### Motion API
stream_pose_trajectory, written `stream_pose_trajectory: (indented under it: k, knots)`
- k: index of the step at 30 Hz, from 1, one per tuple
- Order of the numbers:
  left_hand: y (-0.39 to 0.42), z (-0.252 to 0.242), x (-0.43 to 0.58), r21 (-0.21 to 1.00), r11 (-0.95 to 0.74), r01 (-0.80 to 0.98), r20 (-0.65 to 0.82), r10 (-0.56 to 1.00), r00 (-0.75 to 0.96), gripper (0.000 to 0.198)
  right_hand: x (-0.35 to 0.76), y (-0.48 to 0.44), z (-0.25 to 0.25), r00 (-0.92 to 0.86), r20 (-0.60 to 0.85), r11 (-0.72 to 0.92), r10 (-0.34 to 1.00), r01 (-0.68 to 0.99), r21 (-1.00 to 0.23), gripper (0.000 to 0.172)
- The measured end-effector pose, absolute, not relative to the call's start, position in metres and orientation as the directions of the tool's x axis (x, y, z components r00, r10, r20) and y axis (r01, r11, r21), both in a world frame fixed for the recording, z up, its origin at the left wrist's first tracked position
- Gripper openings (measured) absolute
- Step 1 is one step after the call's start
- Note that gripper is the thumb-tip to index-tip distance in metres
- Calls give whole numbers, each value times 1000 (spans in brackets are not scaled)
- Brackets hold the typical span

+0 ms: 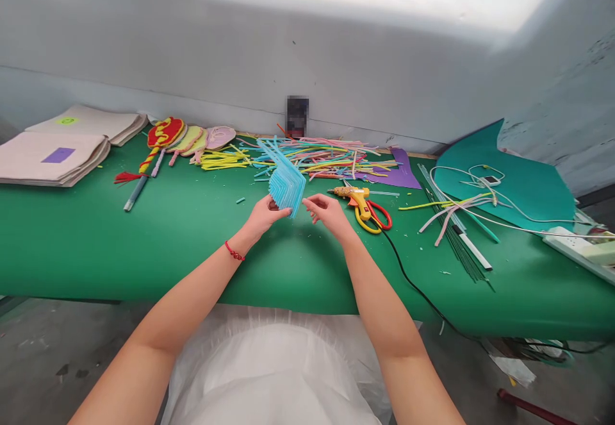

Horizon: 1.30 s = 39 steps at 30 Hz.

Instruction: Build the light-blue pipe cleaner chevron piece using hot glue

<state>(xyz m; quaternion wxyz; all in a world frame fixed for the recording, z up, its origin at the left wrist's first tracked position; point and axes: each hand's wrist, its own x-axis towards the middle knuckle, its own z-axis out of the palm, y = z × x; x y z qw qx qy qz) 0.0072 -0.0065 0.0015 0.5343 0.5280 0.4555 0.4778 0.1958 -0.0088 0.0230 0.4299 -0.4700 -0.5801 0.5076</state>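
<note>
A light blue piece of pipe cleaners (287,183), bent into nested angles side by side, stands raised above the green tabletop (192,239). My left hand (265,215) grips its lower edge between thumb and fingers. Just right of the piece is my right hand (327,212), its thumb and fingertips pinched together near the lower right edge; whether something thin is between them is too small to tell. Behind the piece lies a heap of colored pipe cleaners (331,156).
Right of my hands lie a yellow glue gun (364,206), its black cord, and red-yellow scissors (383,215). Farther right are green wires (456,249), a teal sheet (523,184) and a power strip (571,242). Fan-shaped crafts (166,131) and paper stacks (52,156) lie left.
</note>
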Motion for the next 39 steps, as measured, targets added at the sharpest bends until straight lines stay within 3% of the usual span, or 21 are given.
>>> stream_pose_trajectory:
  k: [5, 19, 30, 39]
  knots:
    - [-6, 1, 6, 998, -59, -20, 61, 995, 79, 58, 186, -14, 21, -264, 36, 83, 964, 169, -982, 42]
    - [-8, 3, 8, 998, -45, -48, 49, 995, 91, 52, 186, -10, 13, -289, 85, 124, 953, 119, -985, 29]
    - [-8, 3, 9, 997, -67, -33, 69, 996, 64, 45, 185, -11, 11, -303, 30, 35, 953, 13, -999, 34]
    - [-7, 1, 9, 997, -72, -13, 72, 995, 62, 46, 186, -9, 10, -295, 26, 33, 955, 18, -999, 36]
